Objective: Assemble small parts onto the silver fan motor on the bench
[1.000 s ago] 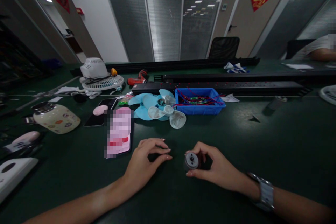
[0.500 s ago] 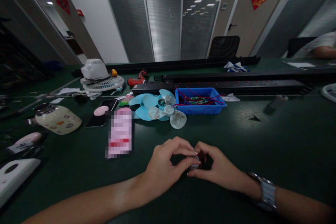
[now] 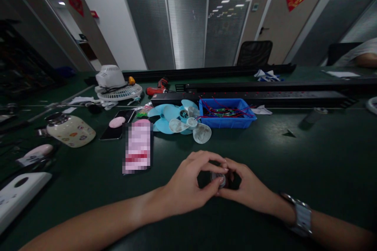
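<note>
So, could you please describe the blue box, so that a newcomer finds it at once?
Across the dark green table lies a long black bar dotted with red. The box stands before it, right of the pale blue fan blades. Unlike them, it is deep blue, open-topped and holds tangled red wires.

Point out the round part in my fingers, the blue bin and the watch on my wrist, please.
Round part [image 3: 217, 175]: head view, on its visible end.
Blue bin [image 3: 228, 122]: head view, on its front wall.
Watch [image 3: 303, 217]: head view, on its strap.
</note>
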Demonstrator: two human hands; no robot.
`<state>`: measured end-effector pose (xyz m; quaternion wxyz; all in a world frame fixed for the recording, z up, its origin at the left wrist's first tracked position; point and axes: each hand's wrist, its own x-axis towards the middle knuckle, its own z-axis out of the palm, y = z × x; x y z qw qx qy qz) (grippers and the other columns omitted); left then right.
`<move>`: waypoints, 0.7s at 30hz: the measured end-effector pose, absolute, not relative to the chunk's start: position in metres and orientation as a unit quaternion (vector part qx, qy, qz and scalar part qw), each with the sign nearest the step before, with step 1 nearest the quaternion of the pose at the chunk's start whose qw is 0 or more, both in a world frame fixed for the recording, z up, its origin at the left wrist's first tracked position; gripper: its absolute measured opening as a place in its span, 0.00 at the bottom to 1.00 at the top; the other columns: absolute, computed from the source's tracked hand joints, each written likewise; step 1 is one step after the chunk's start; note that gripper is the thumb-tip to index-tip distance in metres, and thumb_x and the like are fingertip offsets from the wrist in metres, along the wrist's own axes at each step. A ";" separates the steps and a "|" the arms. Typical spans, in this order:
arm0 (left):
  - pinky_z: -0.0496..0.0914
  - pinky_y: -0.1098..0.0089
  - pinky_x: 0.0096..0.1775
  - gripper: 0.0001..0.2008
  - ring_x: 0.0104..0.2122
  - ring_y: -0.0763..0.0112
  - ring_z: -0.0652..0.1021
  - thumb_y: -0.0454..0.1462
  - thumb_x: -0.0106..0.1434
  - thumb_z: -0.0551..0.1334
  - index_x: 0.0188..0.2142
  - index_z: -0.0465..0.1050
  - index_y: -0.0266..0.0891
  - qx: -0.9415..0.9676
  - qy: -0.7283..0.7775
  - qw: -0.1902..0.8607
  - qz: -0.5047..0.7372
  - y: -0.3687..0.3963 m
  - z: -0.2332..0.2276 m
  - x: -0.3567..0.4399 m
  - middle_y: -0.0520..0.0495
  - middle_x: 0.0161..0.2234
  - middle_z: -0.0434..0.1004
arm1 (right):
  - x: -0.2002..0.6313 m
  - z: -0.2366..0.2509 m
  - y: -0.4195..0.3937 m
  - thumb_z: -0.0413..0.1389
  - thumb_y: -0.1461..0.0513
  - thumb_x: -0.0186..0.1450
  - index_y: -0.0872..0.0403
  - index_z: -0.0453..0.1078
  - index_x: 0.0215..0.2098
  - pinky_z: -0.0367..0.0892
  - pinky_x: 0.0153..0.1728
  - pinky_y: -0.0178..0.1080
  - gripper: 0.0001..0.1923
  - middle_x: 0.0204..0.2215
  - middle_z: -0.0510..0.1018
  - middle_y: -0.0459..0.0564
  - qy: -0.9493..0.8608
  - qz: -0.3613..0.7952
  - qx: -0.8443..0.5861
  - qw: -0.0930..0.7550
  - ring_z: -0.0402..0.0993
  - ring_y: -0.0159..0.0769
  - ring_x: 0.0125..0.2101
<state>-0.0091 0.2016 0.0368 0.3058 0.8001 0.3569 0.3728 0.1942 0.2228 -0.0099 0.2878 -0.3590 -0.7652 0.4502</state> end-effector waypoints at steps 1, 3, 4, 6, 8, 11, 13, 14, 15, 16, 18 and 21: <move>0.69 0.63 0.51 0.14 0.48 0.64 0.77 0.28 0.60 0.64 0.45 0.75 0.41 0.799 0.358 0.300 0.378 0.202 0.036 -0.009 0.47 0.47 0.78 | 0.194 -0.010 0.223 0.68 0.58 0.58 0.52 0.68 0.35 0.62 0.28 0.34 0.14 0.30 0.71 0.42 -0.766 0.448 -0.362 0.284 0.67 0.32 0.29; 0.69 0.62 0.51 0.15 0.49 0.62 0.76 0.28 0.58 0.66 0.45 0.75 0.41 0.791 0.373 0.288 0.390 0.202 0.033 -0.010 0.47 0.47 0.78 | 0.195 -0.010 0.223 0.68 0.58 0.58 0.52 0.68 0.34 0.61 0.28 0.34 0.14 0.29 0.71 0.42 -0.767 0.451 -0.365 0.276 0.66 0.32 0.28; 0.69 0.61 0.50 0.14 0.48 0.62 0.76 0.29 0.57 0.67 0.43 0.76 0.41 0.785 0.383 0.284 0.395 0.203 0.032 -0.010 0.47 0.46 0.77 | 0.195 -0.009 0.223 0.68 0.58 0.58 0.52 0.68 0.34 0.61 0.28 0.34 0.14 0.28 0.71 0.41 -0.765 0.454 -0.364 0.274 0.66 0.32 0.28; 0.69 0.61 0.47 0.10 0.46 0.62 0.76 0.30 0.56 0.68 0.39 0.76 0.40 0.775 0.396 0.281 0.404 0.203 0.030 -0.010 0.47 0.45 0.77 | 0.195 -0.009 0.223 0.68 0.58 0.58 0.52 0.67 0.33 0.61 0.28 0.34 0.14 0.29 0.71 0.42 -0.762 0.462 -0.361 0.274 0.67 0.32 0.29; 0.69 0.62 0.45 0.06 0.43 0.63 0.77 0.31 0.56 0.68 0.34 0.76 0.40 0.769 0.402 0.289 0.405 0.203 0.030 -0.009 0.47 0.44 0.77 | 0.195 -0.008 0.222 0.68 0.57 0.58 0.53 0.68 0.34 0.61 0.29 0.35 0.14 0.29 0.72 0.42 -0.762 0.465 -0.359 0.273 0.67 0.32 0.29; 0.69 0.62 0.45 0.07 0.42 0.63 0.79 0.32 0.55 0.70 0.33 0.73 0.39 0.750 0.415 0.317 0.407 0.204 0.029 -0.007 0.47 0.44 0.77 | 0.195 -0.008 0.222 0.68 0.56 0.58 0.53 0.68 0.33 0.61 0.29 0.35 0.14 0.29 0.72 0.42 -0.765 0.458 -0.361 0.272 0.67 0.32 0.29; 0.70 0.61 0.46 0.12 0.42 0.62 0.79 0.32 0.55 0.71 0.36 0.72 0.39 0.734 0.424 0.336 0.411 0.205 0.027 -0.005 0.46 0.42 0.78 | 0.195 -0.008 0.222 0.68 0.55 0.58 0.52 0.68 0.34 0.60 0.30 0.35 0.15 0.29 0.71 0.41 -0.768 0.451 -0.363 0.273 0.66 0.32 0.29; 0.69 0.61 0.46 0.14 0.42 0.61 0.79 0.33 0.55 0.72 0.39 0.71 0.39 0.727 0.426 0.343 0.414 0.205 0.027 -0.004 0.47 0.40 0.79 | 0.195 -0.009 0.222 0.68 0.55 0.58 0.52 0.68 0.34 0.60 0.30 0.35 0.15 0.29 0.71 0.41 -0.769 0.449 -0.364 0.273 0.66 0.32 0.29; 0.69 0.60 0.47 0.16 0.41 0.61 0.80 0.33 0.55 0.72 0.41 0.71 0.40 0.724 0.428 0.349 0.414 0.206 0.027 -0.004 0.48 0.37 0.79 | 0.195 -0.009 0.222 0.68 0.55 0.58 0.52 0.68 0.34 0.60 0.30 0.35 0.15 0.29 0.71 0.41 -0.770 0.447 -0.365 0.272 0.66 0.32 0.29; 0.69 0.60 0.47 0.17 0.41 0.61 0.80 0.33 0.54 0.72 0.42 0.71 0.40 0.722 0.429 0.352 0.414 0.206 0.027 -0.003 0.49 0.35 0.79 | 0.195 -0.009 0.222 0.68 0.55 0.58 0.52 0.68 0.34 0.60 0.30 0.35 0.15 0.29 0.71 0.41 -0.770 0.446 -0.367 0.271 0.66 0.32 0.29; 0.69 0.61 0.46 0.16 0.40 0.62 0.80 0.34 0.54 0.73 0.40 0.72 0.40 0.723 0.431 0.351 0.411 0.206 0.027 -0.004 0.49 0.35 0.79 | 0.195 -0.009 0.223 0.68 0.55 0.58 0.52 0.68 0.34 0.60 0.30 0.35 0.15 0.29 0.71 0.41 -0.769 0.448 -0.369 0.268 0.66 0.32 0.29; 0.69 0.63 0.44 0.09 0.40 0.64 0.79 0.34 0.54 0.72 0.31 0.73 0.39 0.733 0.424 0.340 0.409 0.206 0.031 -0.005 0.47 0.42 0.78 | 0.194 -0.008 0.223 0.68 0.55 0.57 0.53 0.68 0.34 0.61 0.29 0.34 0.16 0.29 0.72 0.41 -0.764 0.456 -0.368 0.270 0.67 0.32 0.29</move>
